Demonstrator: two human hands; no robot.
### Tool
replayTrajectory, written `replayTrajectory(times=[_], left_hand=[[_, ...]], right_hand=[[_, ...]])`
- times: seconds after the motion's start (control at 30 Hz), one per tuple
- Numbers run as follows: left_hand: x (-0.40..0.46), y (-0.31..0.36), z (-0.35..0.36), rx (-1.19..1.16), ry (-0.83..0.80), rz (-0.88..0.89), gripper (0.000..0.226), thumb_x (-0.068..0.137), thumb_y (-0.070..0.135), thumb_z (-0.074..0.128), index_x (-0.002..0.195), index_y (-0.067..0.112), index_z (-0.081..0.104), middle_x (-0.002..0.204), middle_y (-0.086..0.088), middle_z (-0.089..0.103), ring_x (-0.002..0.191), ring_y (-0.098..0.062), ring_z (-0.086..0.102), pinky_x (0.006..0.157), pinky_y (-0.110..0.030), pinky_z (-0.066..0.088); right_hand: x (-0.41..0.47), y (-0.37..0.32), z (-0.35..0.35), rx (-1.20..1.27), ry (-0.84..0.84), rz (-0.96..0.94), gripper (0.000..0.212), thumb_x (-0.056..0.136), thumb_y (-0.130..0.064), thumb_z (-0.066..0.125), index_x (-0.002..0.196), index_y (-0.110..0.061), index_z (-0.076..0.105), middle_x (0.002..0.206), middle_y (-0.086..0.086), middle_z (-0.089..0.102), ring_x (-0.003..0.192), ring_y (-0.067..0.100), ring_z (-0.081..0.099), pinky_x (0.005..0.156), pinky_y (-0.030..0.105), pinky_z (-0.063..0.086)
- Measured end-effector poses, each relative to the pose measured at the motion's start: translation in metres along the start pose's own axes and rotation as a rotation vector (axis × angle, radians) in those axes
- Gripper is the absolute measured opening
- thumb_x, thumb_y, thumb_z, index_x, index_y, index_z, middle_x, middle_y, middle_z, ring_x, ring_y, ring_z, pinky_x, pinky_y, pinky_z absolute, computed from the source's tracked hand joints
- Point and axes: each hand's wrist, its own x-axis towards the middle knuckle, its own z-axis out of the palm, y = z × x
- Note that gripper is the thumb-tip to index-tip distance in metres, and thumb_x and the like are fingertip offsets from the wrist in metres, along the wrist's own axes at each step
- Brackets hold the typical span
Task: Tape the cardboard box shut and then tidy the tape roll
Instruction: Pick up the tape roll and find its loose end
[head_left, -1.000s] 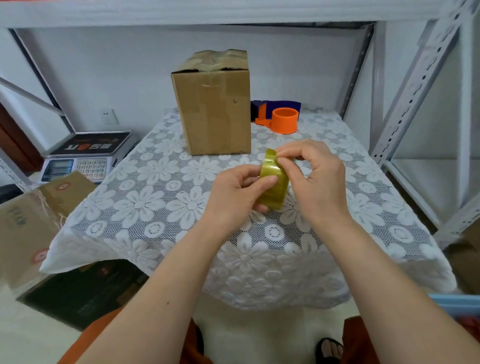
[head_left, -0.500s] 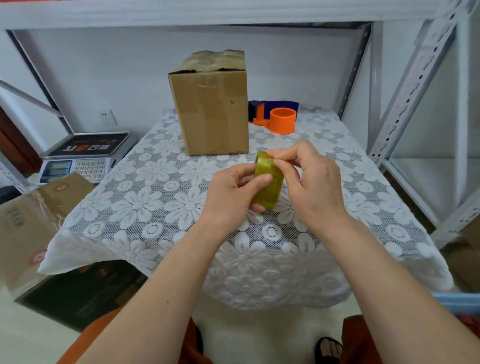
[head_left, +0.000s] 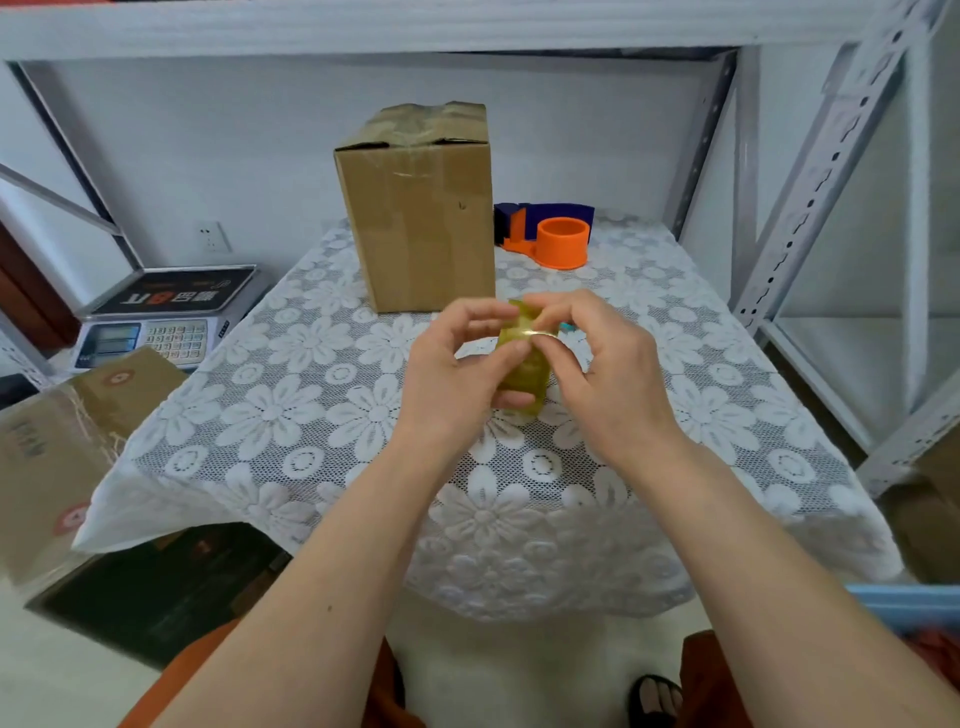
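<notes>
A tall brown cardboard box (head_left: 418, 208) stands upright at the back of the table, its top flaps folded down and creased. In front of it, above the table's middle, I hold a yellowish roll of clear tape (head_left: 524, 369) on edge between both hands. My left hand (head_left: 457, 374) grips the roll from the left with fingers wrapped under it. My right hand (head_left: 602, 364) pinches at the roll's upper rim with thumb and forefinger, where a shiny strip edge shows. An orange and blue tape dispenser (head_left: 550, 236) sits right of the box.
The table wears a white lace floral cloth (head_left: 291, 395). A digital scale (head_left: 166, 312) stands to the left, with a taped carton (head_left: 57, 452) nearer me. Grey metal shelf posts (head_left: 810, 197) rise on the right, and a blue bin edge (head_left: 904, 603) shows at lower right.
Both hands have lifted the roll slightly toward the box. My right thumb and forefinger have shifted along the roll's top rim, and a shiny tape edge now shows there.
</notes>
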Motion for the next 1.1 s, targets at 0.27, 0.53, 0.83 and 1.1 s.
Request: replayTrajectory(times=[0.27,0.53,0.83,1.1], left_hand=[[0.003,0.0,-0.003,-0.176,0.086,-0.104,0.008,0.086,0.006,0.067,0.084,0.012,0.072,0.088,-0.011,0.07,0.069,-0.014,0.071,0.055,-0.026,0.059],[0.005,0.002,-0.003,-0.277,0.135,-0.165,0.006,0.085,0.013,0.069,0.081,0.009,0.071,0.092,-0.014,0.07,0.077,-0.02,0.07,0.061,-0.029,0.061],[0.001,0.002,0.0,-0.238,0.116,-0.143,0.009,0.085,0.013,0.069,0.089,0.005,0.071,0.101,-0.021,0.071,0.086,-0.026,0.071,0.062,-0.03,0.061],[0.0,0.005,0.0,-0.255,0.107,-0.142,0.022,0.084,0.008,0.07,0.105,0.01,0.067,0.089,-0.01,0.074,0.074,-0.02,0.073,0.058,-0.031,0.061]], right_hand=[[-0.002,-0.009,0.001,0.041,0.014,0.021,0.057,0.084,-0.008,0.065,0.133,-0.029,0.046,0.109,-0.001,0.065,0.105,0.012,0.06,0.092,0.034,0.05],[0.004,-0.008,-0.005,0.112,0.077,0.279,0.058,0.073,-0.015,0.077,0.124,-0.03,0.053,0.096,0.001,0.056,0.082,0.018,0.058,0.076,0.031,0.053],[0.006,-0.01,0.003,0.187,0.096,0.349,0.007,0.083,-0.015,0.067,0.087,-0.02,0.065,0.091,-0.001,0.061,0.077,0.008,0.056,0.07,0.027,0.05],[0.007,-0.014,0.006,0.237,0.101,0.351,0.01,0.09,-0.02,0.06,0.083,-0.023,0.067,0.093,0.002,0.061,0.083,0.014,0.061,0.078,0.043,0.054]])
